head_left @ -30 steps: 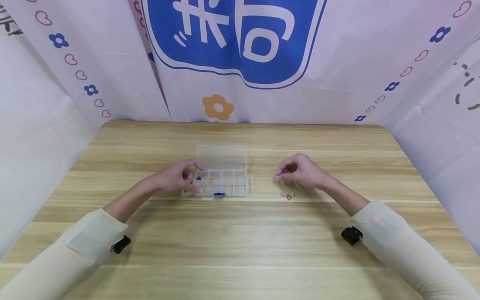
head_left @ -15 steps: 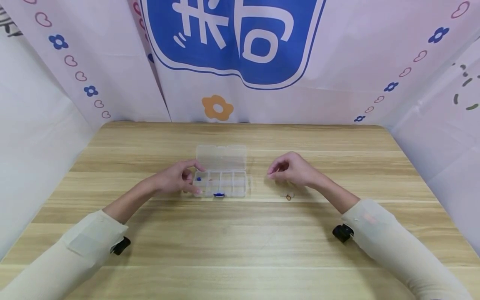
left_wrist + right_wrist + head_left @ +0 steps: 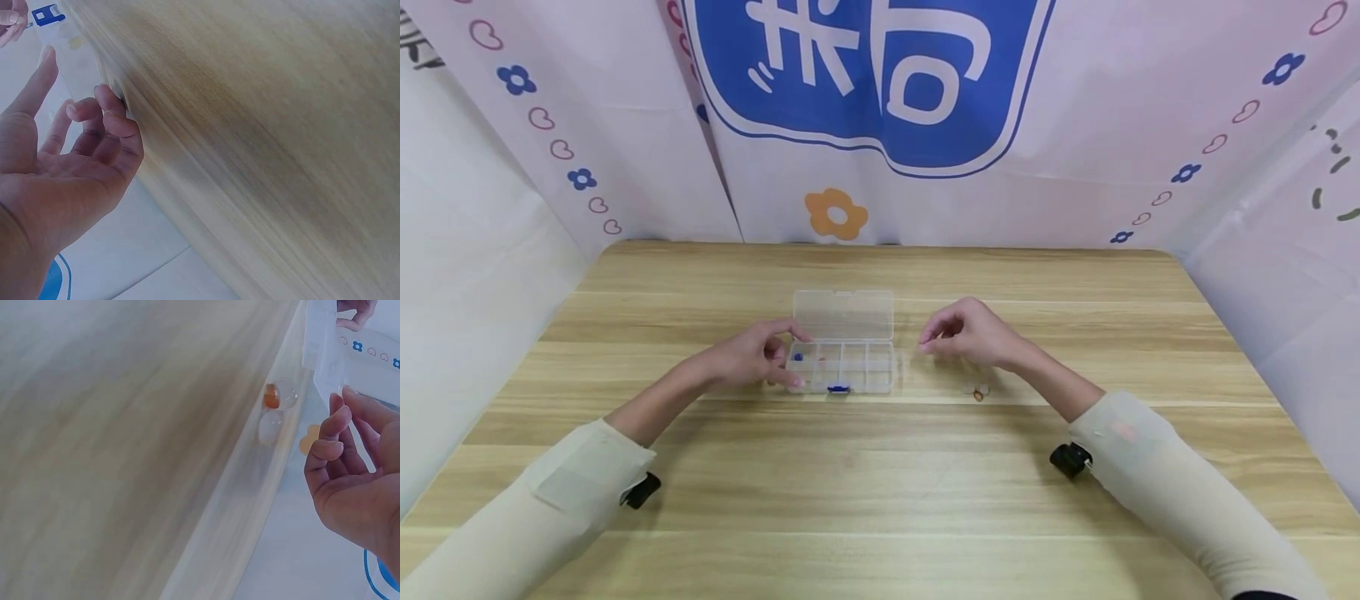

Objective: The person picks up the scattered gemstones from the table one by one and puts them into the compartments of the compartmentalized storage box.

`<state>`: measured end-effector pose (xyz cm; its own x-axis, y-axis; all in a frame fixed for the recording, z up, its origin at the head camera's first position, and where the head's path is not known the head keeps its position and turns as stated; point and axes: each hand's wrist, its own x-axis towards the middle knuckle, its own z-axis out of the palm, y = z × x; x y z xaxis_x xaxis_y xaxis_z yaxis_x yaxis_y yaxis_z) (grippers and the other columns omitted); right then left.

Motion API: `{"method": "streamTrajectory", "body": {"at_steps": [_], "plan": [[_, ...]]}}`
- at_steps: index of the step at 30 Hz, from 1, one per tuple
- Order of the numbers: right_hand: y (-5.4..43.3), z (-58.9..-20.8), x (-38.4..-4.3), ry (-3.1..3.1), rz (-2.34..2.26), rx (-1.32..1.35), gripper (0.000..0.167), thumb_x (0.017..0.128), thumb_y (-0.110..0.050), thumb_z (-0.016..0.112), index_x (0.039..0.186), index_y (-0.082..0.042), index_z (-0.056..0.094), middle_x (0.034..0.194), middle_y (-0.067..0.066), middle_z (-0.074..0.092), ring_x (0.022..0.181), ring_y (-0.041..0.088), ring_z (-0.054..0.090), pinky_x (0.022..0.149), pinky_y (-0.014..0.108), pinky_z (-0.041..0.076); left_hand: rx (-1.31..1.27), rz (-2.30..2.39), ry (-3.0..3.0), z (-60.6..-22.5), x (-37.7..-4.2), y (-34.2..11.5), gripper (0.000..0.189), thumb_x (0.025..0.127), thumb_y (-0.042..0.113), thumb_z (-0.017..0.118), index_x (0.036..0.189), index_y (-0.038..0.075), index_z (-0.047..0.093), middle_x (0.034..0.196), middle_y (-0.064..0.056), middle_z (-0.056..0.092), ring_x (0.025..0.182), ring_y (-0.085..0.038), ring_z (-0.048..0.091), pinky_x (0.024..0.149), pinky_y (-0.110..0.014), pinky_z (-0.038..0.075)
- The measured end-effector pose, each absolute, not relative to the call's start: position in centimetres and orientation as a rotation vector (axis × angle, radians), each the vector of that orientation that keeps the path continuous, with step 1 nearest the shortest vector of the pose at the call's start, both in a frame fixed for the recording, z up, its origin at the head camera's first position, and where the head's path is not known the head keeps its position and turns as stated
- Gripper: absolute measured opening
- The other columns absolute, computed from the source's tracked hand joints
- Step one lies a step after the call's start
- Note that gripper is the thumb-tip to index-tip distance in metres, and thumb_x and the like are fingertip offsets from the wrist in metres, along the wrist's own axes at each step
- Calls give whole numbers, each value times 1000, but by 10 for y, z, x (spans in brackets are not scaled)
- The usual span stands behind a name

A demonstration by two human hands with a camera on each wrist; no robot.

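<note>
A clear plastic compartment box [image 3: 878, 360] lies on the table with its lid [image 3: 844, 315] folded back. My left hand [image 3: 752, 354] holds the box's left end, index finger at the hinge side and thumb at the front edge. Inside, a small blue bead [image 3: 798, 357] sits in the back left compartment; a faint reddish piece [image 3: 822, 360] is beside it. Right of the box, my right hand [image 3: 973, 333] pinches a tiny pale, see-through piece between thumb and index finger, mostly hidden. An orange bead [image 3: 271, 396] and two clear beads [image 3: 270, 427] lie on the table below that hand.
The box's blue latch [image 3: 838, 389] faces the near side. Wooden tabletop [image 3: 880, 483] surrounds the box and hands. A printed white cloth [image 3: 1000, 208] hangs behind the table's far edge, with white sheets at both sides.
My right hand has moved left, closer to the box, away from the loose beads. The left hand and the box have stayed where they were.
</note>
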<state>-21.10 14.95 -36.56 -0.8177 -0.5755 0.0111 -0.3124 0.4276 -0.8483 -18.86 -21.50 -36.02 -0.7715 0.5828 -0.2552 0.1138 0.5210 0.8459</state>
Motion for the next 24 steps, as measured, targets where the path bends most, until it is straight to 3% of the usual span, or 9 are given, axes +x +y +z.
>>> {"method": "streamTrajectory", "body": {"at_steps": [14,24], "plan": [[131,-360,-211,2369,-1380,-780,4,92,0,76,94,1,79,88,11,75,63,10,47,57,21,38,582,1186,2253,-359,-187,-215,58,90,3,79,138,-7,49,70,-2,45,61,-11,38,57,-24,36],[118,-360,-212,2375,-1373,-789,4,91,-1,78,93,2,78,87,6,75,72,14,56,62,22,44,593,1187,2260,-361,-188,-215,59,89,3,80,138,-7,49,71,-2,45,61,-11,38,57,-24,36]]}}
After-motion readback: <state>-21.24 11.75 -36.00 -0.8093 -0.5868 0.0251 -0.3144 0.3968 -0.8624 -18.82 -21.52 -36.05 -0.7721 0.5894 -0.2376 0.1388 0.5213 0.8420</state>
